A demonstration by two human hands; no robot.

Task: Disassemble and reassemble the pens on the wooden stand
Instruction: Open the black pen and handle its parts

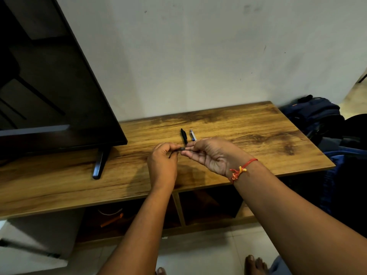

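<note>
Dark pen is pinched at its ends by left hand and right hand.

Dark slim pen: held level above wooden stand, one end pinched in left hand, other end in right hand; midsection only visible.
Black pen: lying flat on stand top just behind hands, pointing toward wall.
White pen with blue band: flat, just beside black pen on its right, roughly parallel, near end hidden behind right hand.
</note>
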